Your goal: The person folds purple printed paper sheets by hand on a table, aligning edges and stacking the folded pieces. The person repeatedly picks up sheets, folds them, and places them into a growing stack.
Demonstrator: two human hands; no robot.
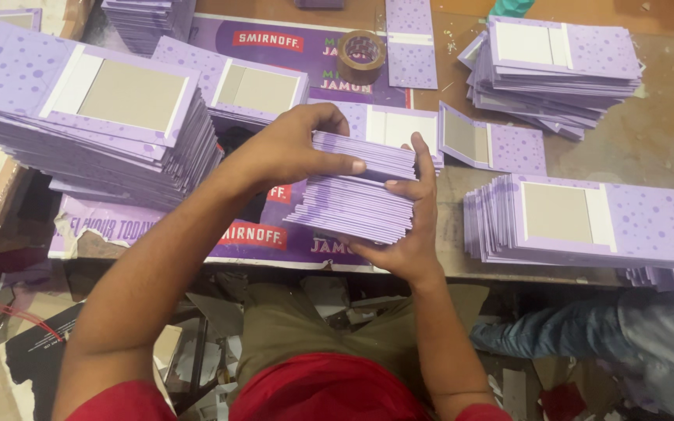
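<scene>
1. Cards: pale purple, speckled with darker purple dots.
2. Card stacks at 3 o'clock: purple, with grey and white panels.
3. Tape roll at 12 o'clock: brown.
4. Table: dull brown.

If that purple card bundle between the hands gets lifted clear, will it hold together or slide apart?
The card bundle is probably stiff, since its flat sheets show no sag. It looks loose and unbound, with uneven edges, so sheets may slide. The left hand on top and right hand at its side likely must squeeze.
</scene>
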